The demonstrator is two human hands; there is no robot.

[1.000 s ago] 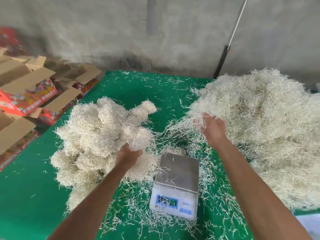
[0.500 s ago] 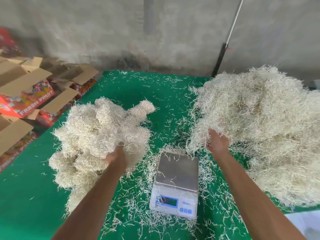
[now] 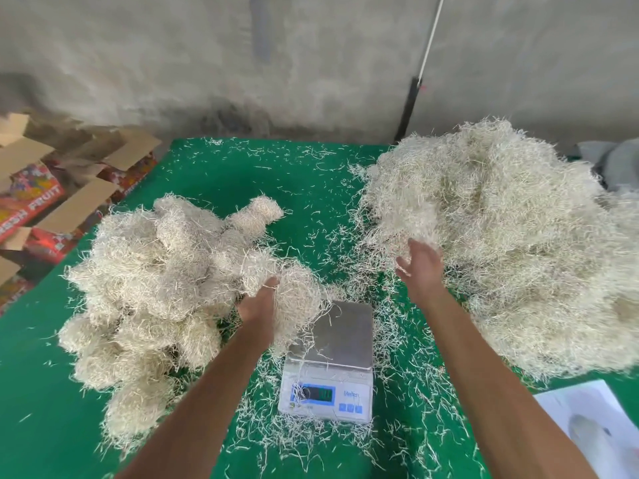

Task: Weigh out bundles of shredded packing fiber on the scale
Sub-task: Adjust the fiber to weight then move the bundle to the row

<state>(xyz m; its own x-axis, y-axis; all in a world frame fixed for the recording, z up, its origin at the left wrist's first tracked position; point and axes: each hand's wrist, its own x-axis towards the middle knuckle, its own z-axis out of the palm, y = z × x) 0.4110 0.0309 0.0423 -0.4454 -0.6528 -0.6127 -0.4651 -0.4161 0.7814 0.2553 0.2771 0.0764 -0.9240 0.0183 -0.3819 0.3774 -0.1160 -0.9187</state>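
A white digital scale with a bare steel plate sits on the green table, loose strands lying all around it. To its left lies a heap of rolled fiber bundles. A big loose fiber pile fills the right side. My left hand grips one fiber bundle at the heap's right edge, just over the scale's far left corner. My right hand has its fingers spread and holds nothing, its tips at the near left edge of the loose pile.
Open cardboard fruit boxes are stacked off the table's left side. A white printed sheet lies at the near right corner. A grey wall with a leaning pole stands behind the table. Grey cloth lies at the far right.
My left hand has swung right from the bundle heap toward the scale. My right hand has let go of a clump of loose fiber and spread its fingers.
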